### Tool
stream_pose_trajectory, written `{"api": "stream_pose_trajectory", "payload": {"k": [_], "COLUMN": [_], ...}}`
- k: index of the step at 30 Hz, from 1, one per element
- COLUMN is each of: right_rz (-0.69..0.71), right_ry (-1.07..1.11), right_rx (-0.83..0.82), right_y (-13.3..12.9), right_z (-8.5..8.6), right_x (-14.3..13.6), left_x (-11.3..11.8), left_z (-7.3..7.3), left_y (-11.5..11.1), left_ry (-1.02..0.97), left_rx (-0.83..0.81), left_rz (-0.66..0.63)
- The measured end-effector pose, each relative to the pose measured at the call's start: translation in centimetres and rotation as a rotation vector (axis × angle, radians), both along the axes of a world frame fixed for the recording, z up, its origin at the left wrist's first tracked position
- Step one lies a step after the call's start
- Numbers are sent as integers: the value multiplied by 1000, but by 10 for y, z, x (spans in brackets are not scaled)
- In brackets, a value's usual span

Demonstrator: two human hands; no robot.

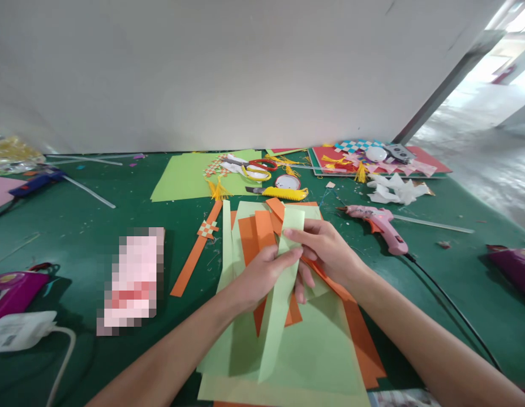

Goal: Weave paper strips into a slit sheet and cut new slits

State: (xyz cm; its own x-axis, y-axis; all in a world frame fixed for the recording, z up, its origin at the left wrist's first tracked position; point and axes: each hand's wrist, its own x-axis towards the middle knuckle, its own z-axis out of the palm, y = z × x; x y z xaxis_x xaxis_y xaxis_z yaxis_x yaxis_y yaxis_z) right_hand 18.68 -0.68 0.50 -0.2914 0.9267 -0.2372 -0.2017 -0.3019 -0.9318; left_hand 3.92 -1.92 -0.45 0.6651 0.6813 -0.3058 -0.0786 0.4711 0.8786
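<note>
Between both hands a light green paper strip (274, 325) is held up at a slant, its upper end bent or folded. My left hand (266, 271) is closed on it, thumb on the front. Higher up, my right hand (319, 246) pinches the same strip near its top end. Below lie light green paper sheets (309, 350) with several orange paper strips (248, 237) on top. An orange strip with a small woven checked piece (207, 229) rests to the left of the stack.
At the right lies a pink glue gun (379, 223) with its cord. Behind the stack are a yellow utility knife (285, 194), scissors (256, 167) and a green sheet (177, 181). A blurred-out pink object (133, 277), a white plug (22, 330) and a blue glue gun (39, 181) lie left.
</note>
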Motion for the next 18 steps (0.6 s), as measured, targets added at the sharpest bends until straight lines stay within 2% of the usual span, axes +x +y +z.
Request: {"api": "stream_pose_trajectory", "payload": {"k": [5, 8, 13, 18], "right_rz": [-37, -33, 85, 47], "right_ry": [-14, -30, 16, -12], "right_rx": [78, 58, -8, 24], "right_y": [4, 3, -1, -1], "right_z": [3, 1, -1, -1], "right_x": [7, 6, 3, 2], "left_x": [-1, 0, 0, -1], "left_z": [-2, -4, -5, -3], "left_y": [-1, -1, 0, 0], "left_ry": [-29, -28, -48, -45], "left_rx": [-2, -14, 10, 36], "left_rz": [-17, 6, 30, 12]}}
